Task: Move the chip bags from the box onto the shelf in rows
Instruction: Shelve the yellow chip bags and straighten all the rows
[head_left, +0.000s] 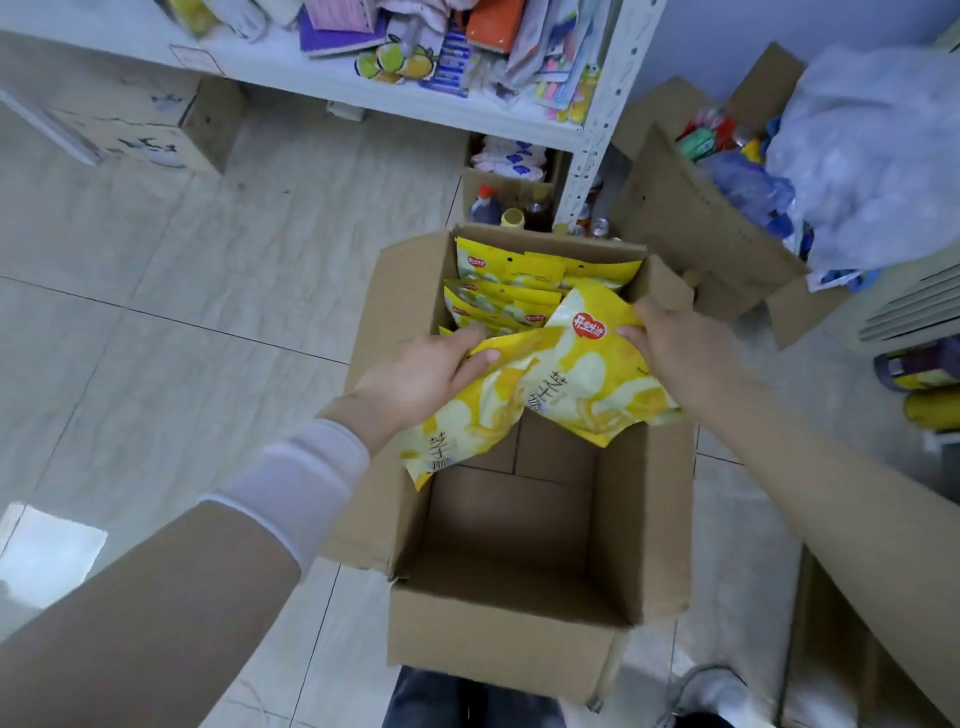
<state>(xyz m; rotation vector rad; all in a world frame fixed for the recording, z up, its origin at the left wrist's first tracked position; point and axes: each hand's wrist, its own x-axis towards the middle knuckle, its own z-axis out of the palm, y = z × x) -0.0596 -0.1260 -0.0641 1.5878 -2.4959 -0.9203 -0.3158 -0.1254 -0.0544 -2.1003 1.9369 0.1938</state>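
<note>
An open cardboard box (498, 623) stands on the floor in front of me. Several yellow chip bags (506, 296) stand packed at its far end; the near half is bare cardboard. My left hand (426, 374) grips the top of one yellow chip bag (467, 421) hanging over the box. My right hand (675, 348) pinches the top edge of a second yellow chip bag (592, 384) beside it. Both bags are lifted above the box. The white shelf (311, 78) runs across the top of the view.
The shelf board holds packets and stationery (467, 47). Bottles (498, 208) and a small box sit under the shelf. Another open carton (691, 208) with plastic bags stands at the right. A closed carton (156, 124) sits far left. Tiled floor lies to the left.
</note>
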